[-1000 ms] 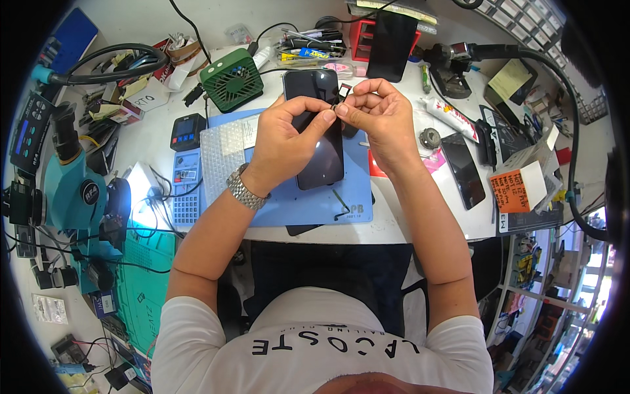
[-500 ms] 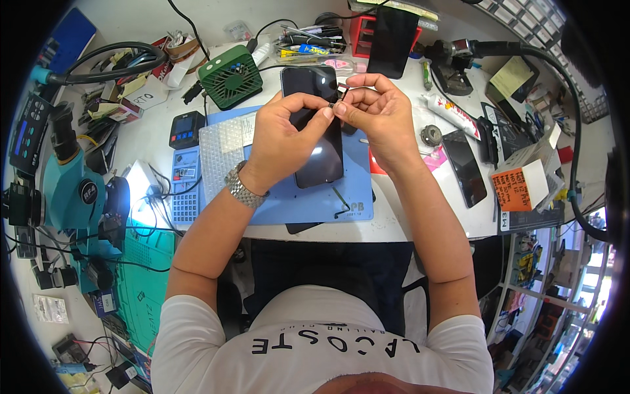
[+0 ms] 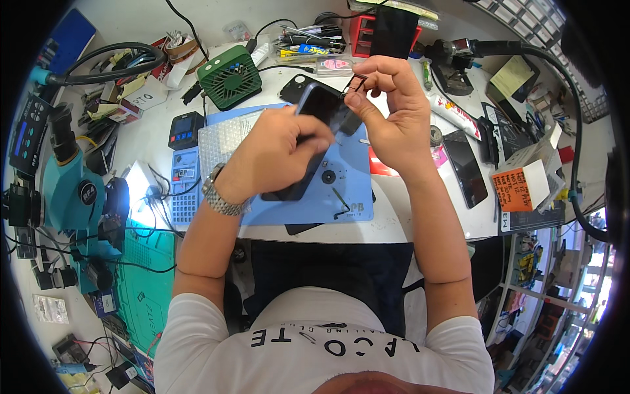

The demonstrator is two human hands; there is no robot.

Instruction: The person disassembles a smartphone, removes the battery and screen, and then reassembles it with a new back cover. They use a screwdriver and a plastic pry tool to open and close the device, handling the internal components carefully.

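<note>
My right hand (image 3: 392,108) is raised at the right of the blue work mat (image 3: 262,213), pinching a small dark SIM tray (image 3: 356,84) between thumb and fingers. My left hand (image 3: 279,151), with a metal watch at the wrist, is closed around a dark smartphone (image 3: 321,102) lying slantwise over the mat. Its thumb is smeared by motion across the screen, and some fingers are hidden. A black piece with a camera cut-out (image 3: 294,87) lies behind the phone. A small round dark part (image 3: 329,176) and a thin bent strip (image 3: 340,202) show on the mat.
Bubble wrap (image 3: 220,141) and a green fan (image 3: 229,77) are at the left, near a teal microscope (image 3: 88,190). At the right lie another phone (image 3: 464,167), a white tube (image 3: 454,117) and an orange-and-white box (image 3: 520,187). Red drawers (image 3: 363,36) stand behind.
My hands have separated: the right moved right and up with the SIM tray, the left moved left and down. The smartphone has turned from nearly upright to slanting, uncovering the round part.
</note>
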